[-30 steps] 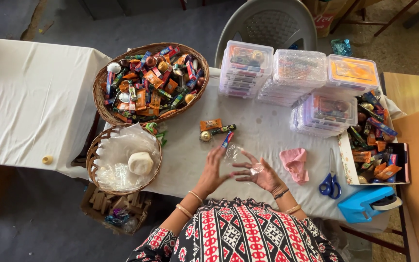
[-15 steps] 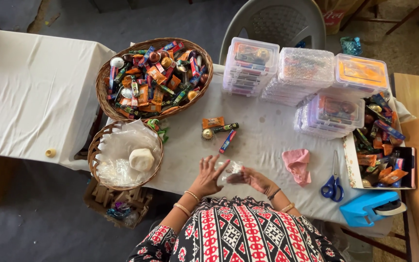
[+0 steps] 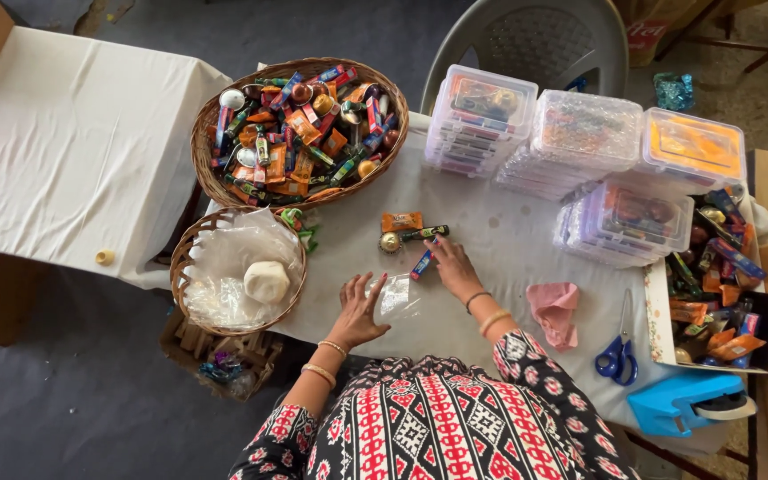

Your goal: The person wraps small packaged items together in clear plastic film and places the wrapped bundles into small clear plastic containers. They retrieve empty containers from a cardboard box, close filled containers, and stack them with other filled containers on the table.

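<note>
My left hand (image 3: 359, 311) rests on the table, fingers spread, pressing the edge of a small clear plastic bag (image 3: 397, 295). My right hand (image 3: 452, 268) reaches forward and its fingertips close on a thin blue and red candy stick (image 3: 421, 264). Just beyond lie an orange wrapped sweet (image 3: 401, 221), a round gold foil sweet (image 3: 390, 243) and a dark green stick sweet (image 3: 426, 234) on the white tablecloth (image 3: 500, 240).
A large wicker basket (image 3: 209, 173) full of mixed sweets stands at the far left, a smaller basket (image 3: 180, 283) with clear bags beside it. Stacked clear plastic boxes (image 3: 580, 142), a pink cloth (image 3: 555, 307), blue scissors (image 3: 617, 354), a tape dispenser (image 3: 682, 404) and a tray of sweets (image 3: 660, 311) sit right.
Both hands were together on the clear bag. Now my right hand has reached forward to the blue and red stick, and my left hand stays on the bag.
</note>
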